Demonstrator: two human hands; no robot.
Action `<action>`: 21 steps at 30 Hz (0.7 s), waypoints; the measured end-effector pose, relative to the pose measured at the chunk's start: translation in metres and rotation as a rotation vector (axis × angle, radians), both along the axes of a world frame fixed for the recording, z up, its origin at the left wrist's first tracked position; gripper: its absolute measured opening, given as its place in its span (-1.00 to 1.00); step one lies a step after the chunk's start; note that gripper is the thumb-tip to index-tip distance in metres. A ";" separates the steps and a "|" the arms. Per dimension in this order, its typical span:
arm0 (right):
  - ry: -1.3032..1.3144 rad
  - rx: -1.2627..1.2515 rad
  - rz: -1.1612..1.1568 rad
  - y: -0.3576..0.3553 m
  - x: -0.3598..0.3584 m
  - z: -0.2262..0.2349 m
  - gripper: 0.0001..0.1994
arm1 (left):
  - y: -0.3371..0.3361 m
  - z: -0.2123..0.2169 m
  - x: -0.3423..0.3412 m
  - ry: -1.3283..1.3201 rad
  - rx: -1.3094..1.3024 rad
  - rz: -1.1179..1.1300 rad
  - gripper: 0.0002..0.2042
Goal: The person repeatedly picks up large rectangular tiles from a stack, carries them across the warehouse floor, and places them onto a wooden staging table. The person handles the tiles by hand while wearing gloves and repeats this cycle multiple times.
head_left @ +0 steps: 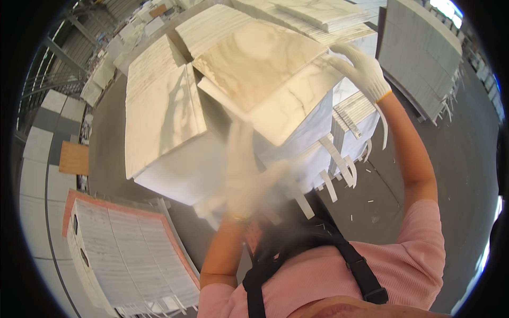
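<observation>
Both my hands wear white knit gloves. A square marble tile (260,58) with beige-brown veining lies askew on top of a stack, overlapping a paler marble tile (297,108) beneath it. My right hand (361,70) is at the right corner of the upper tile, with its fingers and thumb closed about the edge. Lower and nearer to me, my left hand (244,169) is smeared by blur; its fingers stretch up toward the tile's near edge and the thumb stands apart. Whether it touches the tile I cannot tell.
More tile stacks (161,114) adjoin on the left and behind. Cut white straps (336,159) hang from the front right. A wrapped tile pallet (132,244) with reddish edging stands at the lower left, a tall grey stack (419,53) at the right. Scraps litter the dark floor (376,196).
</observation>
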State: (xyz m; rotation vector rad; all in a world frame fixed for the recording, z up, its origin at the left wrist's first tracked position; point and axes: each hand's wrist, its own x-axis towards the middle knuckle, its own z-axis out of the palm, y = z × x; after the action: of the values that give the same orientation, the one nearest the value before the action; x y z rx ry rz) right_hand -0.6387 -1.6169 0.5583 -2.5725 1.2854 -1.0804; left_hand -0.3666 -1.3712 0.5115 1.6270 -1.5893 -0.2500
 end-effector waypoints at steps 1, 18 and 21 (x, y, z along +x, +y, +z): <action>0.024 0.000 0.055 -0.015 0.007 0.001 -0.48 | -0.005 -0.002 -0.013 0.006 -0.030 0.015 -0.03; 0.605 -0.157 0.632 -0.173 0.167 -0.006 -0.41 | -0.044 -0.037 -0.046 -0.038 -0.059 0.317 -0.12; 0.938 -0.741 0.698 -0.219 0.224 -0.002 -0.43 | -0.047 -0.037 -0.061 0.036 -0.053 0.438 -0.15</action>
State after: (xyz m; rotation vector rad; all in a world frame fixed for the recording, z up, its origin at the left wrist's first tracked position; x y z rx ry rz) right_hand -0.4142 -1.8358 0.5561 -3.7986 -0.2114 -0.1626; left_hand -0.4279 -1.4179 0.4748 1.8669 -1.1639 -0.0049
